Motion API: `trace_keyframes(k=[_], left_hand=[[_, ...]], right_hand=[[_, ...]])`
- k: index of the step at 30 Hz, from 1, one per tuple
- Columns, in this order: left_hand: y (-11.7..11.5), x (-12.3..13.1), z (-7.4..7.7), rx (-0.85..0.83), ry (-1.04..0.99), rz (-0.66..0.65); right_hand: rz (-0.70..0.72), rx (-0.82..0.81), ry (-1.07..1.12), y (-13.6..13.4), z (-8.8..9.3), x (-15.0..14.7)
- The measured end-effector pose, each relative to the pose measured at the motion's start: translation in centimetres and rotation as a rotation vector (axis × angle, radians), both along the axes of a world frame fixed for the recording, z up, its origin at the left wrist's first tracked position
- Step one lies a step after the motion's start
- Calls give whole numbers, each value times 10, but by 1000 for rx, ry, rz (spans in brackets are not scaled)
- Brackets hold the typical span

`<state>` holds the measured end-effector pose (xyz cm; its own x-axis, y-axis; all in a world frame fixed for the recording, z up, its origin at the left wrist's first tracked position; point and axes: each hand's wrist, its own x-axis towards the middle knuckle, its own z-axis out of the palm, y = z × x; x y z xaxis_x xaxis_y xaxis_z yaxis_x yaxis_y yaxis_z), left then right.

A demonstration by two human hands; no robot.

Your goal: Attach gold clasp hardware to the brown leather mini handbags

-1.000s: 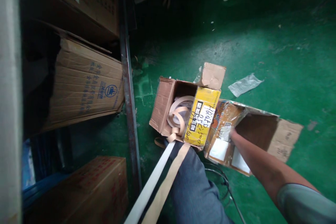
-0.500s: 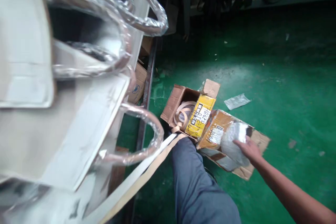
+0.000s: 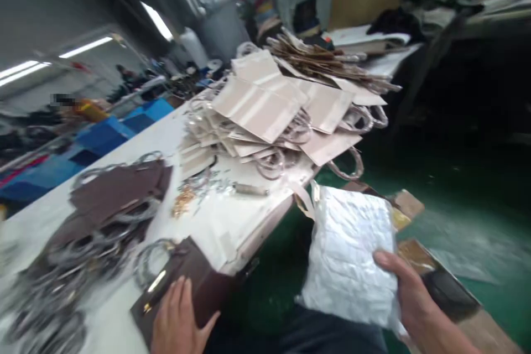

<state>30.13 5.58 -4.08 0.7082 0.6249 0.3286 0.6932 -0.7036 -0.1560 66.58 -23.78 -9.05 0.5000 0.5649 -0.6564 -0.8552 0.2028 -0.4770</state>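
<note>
My right hand [image 3: 409,293] grips a white, wrinkled, plastic-wrapped packet [image 3: 352,254] by its right side, thumb on the front, beyond the table edge. A pale strip pokes out near the packet's upper left corner. My left hand [image 3: 178,315] lies flat with fingers stretched on a dark brown bag panel [image 3: 203,282] at the near edge of the table. Gold-coloured metal fittings [image 3: 156,282] show on that panel, and a wrapped loop handle [image 3: 151,260] stands behind it.
Beige handled panels [image 3: 265,99] are heaped on the white table [image 3: 207,232], with dark brown handled pieces [image 3: 120,193] to the left. Small gold parts [image 3: 182,201] and a slim cylindrical tool [image 3: 251,189] lie between. Opened cardboard boxes [image 3: 440,276] stand on the green floor.
The view has swung up and left to the tabletop. My right hand has lifted from the floor box and now holds the white packet up. My left hand has come into view.
</note>
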Motion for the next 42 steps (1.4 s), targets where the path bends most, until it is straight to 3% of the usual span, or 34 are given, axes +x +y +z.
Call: trace_keyframes(k=[4,9,12,15,19,22,26,28,31,34,36,40,42], left_hand=[[-3,-29,-14,92,20,22],[-15,-42,-18,-26,2,76],[-16,-47,-19,-88,-5,61],[-14,-52,-21,-121,-26,13],[-9,-55,-25,-189,-61,-12],[-6,-61,-27,-315,-82,-49],[4,-76,-38,-357,1,-127],[11,-87,-46,-326,36,-169],[23,-102,-51,-258,56,-231],[31,-111,-41,-226,21,-263],[33,-111,-26,-327,-57,-279],[34,-92,24,-651,-336,-150],[37,-75,52,-717,-495,-44]], right_hand=[[289,183,-101,47,22,-49],[525,285,-131,82,60,-129],[509,251,-130,91,87,-173],[465,162,-247,103,109,-199],[508,27,-373,130,136,-212],[548,66,-532,163,163,-214],[735,115,-865,222,195,-199],[850,89,-1022,252,198,-185],[1018,68,-1123,290,190,-172],[1098,93,-1155,319,178,-168],[1124,105,-1158,331,173,-165],[1239,211,-1125,338,176,-151],[1260,280,-1139,335,180,-146]])
